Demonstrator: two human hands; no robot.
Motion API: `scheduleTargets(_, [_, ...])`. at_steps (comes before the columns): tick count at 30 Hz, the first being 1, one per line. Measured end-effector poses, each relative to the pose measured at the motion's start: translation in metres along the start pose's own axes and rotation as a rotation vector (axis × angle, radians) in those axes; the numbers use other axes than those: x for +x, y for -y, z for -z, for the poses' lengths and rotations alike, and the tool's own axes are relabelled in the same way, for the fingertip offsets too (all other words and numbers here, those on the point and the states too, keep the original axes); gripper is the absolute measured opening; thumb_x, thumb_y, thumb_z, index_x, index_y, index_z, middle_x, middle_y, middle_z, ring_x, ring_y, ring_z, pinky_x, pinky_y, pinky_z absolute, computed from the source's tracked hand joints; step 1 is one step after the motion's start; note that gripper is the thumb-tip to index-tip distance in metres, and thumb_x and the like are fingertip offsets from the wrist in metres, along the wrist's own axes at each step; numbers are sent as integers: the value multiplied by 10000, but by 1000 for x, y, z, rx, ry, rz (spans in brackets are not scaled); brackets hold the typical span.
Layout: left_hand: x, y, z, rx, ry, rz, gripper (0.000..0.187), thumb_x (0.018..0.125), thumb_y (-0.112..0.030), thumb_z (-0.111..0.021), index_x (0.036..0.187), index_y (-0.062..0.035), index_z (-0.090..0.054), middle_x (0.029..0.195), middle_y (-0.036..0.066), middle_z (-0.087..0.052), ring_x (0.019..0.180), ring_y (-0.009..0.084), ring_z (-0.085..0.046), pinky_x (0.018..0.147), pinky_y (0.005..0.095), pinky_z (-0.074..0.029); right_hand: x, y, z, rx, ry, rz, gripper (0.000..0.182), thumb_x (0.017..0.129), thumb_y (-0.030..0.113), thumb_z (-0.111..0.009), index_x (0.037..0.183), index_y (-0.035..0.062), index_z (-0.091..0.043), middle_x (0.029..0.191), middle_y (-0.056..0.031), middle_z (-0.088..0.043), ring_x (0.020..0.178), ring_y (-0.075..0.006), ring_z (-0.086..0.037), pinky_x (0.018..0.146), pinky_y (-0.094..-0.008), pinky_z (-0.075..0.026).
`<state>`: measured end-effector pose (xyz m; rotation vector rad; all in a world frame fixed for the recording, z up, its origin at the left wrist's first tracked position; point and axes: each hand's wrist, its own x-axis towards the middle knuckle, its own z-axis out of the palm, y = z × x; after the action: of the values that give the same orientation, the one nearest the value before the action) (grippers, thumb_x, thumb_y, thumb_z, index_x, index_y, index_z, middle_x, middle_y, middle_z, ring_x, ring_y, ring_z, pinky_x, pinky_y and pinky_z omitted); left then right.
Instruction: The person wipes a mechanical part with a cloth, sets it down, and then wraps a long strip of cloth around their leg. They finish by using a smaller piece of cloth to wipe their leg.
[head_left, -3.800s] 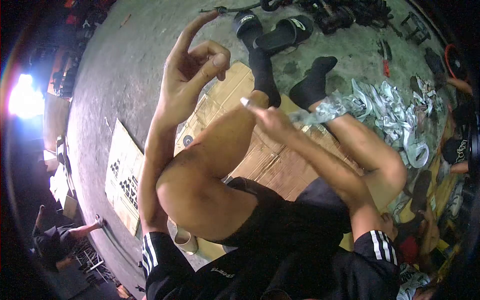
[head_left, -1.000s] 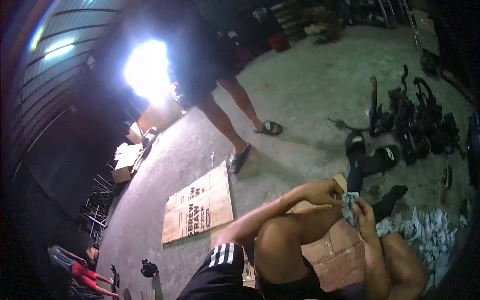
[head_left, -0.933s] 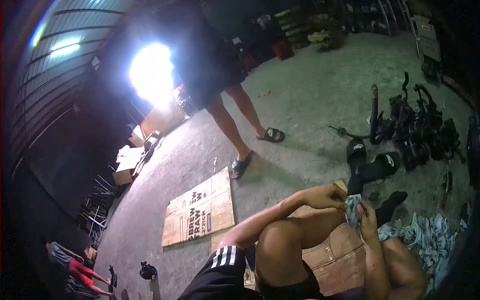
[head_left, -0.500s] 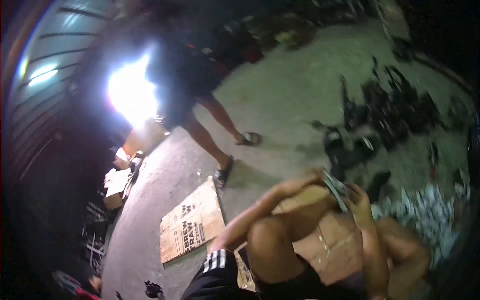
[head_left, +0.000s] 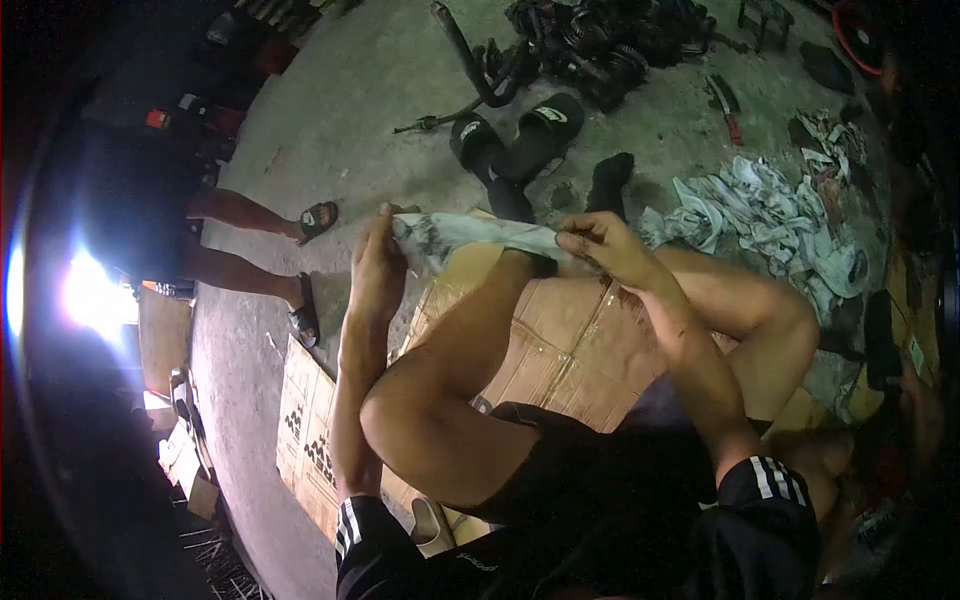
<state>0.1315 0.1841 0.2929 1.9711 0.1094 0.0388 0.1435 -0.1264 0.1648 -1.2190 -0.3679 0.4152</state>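
Concrete floor (head_left: 330, 110), cardboard (head_left: 570, 340) under seated person's legs. Left hand (head_left: 377, 268) and right hand (head_left: 610, 248) each pinch an end of a white rag (head_left: 470, 235), stretched above the knees. Rag pile (head_left: 770, 215) lies right; sandals (head_left: 515, 140) ahead.

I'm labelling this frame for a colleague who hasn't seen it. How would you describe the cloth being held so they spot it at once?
Start at the brown cardboard sheet under the seated person's bare legs. Above the knees, the left hand and right hand stretch a pale, dark-smudged cloth strip between them. Unlike the crumpled white rag heap on the floor, it is held taut.
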Motion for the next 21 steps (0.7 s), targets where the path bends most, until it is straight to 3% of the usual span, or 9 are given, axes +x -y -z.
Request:
scheduleTargets(1, [5, 12, 8, 186, -21, -15, 423, 1076, -345, -447, 1157, 16, -652, 977, 90, -683, 862, 196, -636, 859, 331, -497, -1, 3, 7, -87, 7, -11, 229, 987, 218, -681, 1007, -9, -704, 804, 59, -611, 721, -11, -515, 639, -188, -398])
scheduleTargets(4, [22, 51, 31, -629, -131, 120, 393, 1057, -338, -509, 1217, 5, -615, 1027, 94, -661, 861, 202, -636, 850, 346, -523, -9, -9, 38, -287, 27, -38, 290, 937, 239, -737, 1071, -16, -703, 895, 17, -661, 809, -64, -577, 719, -239, -452])
scheduleTargets(5, [24, 51, 37, -637, -116, 131, 393, 1057, -338, -509, 1217, 5, -615, 1027, 94, -661, 861, 202, -636, 850, 346, -523, -15, -6, 50, -401, 29, -141, 326, 918, 248, -757, 1094, -20, -701, 926, 1, -676, 844, -83, -595, 751, -257, -468])
scheduleTargets(6, [23, 48, 40, -663, -299, 118, 359, 1058, -312, -522, 1236, -13, -610, 1102, 98, -669, 960, 211, -647, 899, 353, -515, -13, -17, 67, -581, -93, 17, 386, 881, 266, -794, 1113, -27, -698, 944, -15, -692, 870, -97, -609, 784, -274, -477])
scheduleTargets(11, [20, 43, 43, -674, -456, -74, 465, 1084, -403, -421, 1304, -24, -576, 1302, 127, -630, 1198, 268, -586, 1065, 431, -428, -33, -1, 149, -515, -465, -43, 342, 906, 252, -774, 1098, -23, -708, 936, -18, -695, 863, -97, -609, 792, -262, -474])
scheduleTargets(14, [23, 57, 47, -396, -258, -111, 498, 1086, -426, -407, 1325, -18, -564, 1334, 127, -602, 1223, 282, -558, 1061, 465, -413, -45, 21, 171, -488, -731, 123, 360, 926, 278, -749, 1112, -28, -707, 991, -80, -718, 917, -151, -645, 842, -304, -496])
scheduleTargets(15, [20, 60, 49, -368, -146, -101, 442, 1100, -317, -428, 1427, -29, -502, 1462, 130, -519, 1284, 240, -531, 1052, 368, -426, -47, 32, 174, -465, -848, 231, 398, 932, 315, -737, 1128, -31, -707, 1048, -136, -738, 974, -202, -679, 891, -349, -517])
scheduleTargets(18, [4, 41, 30, 287, -69, -259, 479, 1090, -333, -449, 1447, -15, -477, 1461, 164, -521, 1314, 268, -510, 1069, 403, -421, -47, 68, 197, -423, -1046, 475, 386, 941, 354, -728, 1051, -16, -720, 866, -57, -703, 787, -148, -609, 755, -327, -499])
scheduleTargets(21, [-5, 13, 5, -246, 339, -50, 555, 1070, -378, -478, 1449, 28, -449, 1453, 219, -519, 1345, 322, -504, 1125, 451, -386, -64, 136, 238, -428, -1152, 631, 458, 943, 400, -720, 1098, -30, -688, 952, -72, -722, 925, -155, -666, 857, -304, -508])
